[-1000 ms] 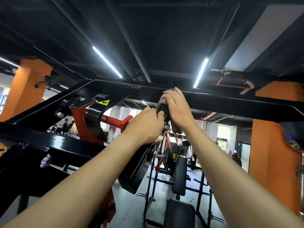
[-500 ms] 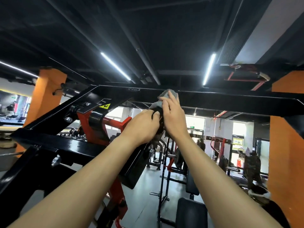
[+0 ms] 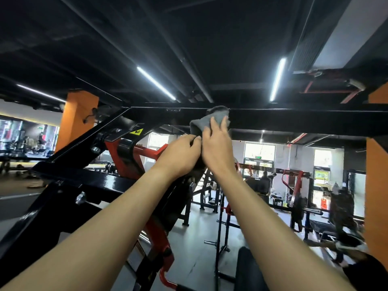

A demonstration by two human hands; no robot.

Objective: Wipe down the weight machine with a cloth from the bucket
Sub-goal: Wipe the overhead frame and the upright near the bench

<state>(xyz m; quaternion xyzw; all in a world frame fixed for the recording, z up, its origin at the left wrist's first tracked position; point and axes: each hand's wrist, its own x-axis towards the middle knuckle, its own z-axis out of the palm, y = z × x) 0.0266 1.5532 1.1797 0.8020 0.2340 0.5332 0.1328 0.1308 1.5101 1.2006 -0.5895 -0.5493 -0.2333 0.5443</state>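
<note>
A grey cloth (image 3: 207, 120) lies against the black top crossbar (image 3: 294, 120) of the weight machine, overhead at the centre of the head view. My right hand (image 3: 217, 148) presses the cloth to the bar with its fingers laid fairly straight over it. My left hand (image 3: 180, 155) is just beside it, fingers curled around the cloth's lower end. The two hands touch each other. The part of the cloth under the hands is hidden. No bucket is in view.
The machine's black slanted frame (image 3: 88, 141) and red lever arm (image 3: 151, 150) run down to the left. Orange pillars stand at the left (image 3: 77, 118) and right (image 3: 375, 196). Other gym racks and benches (image 3: 222, 206) fill the floor beyond, with people in the distance.
Both hands and the cloth have shifted to the right along the crossbar. The cloth now shows more above my right fingers. My view has turned right and slightly down.
</note>
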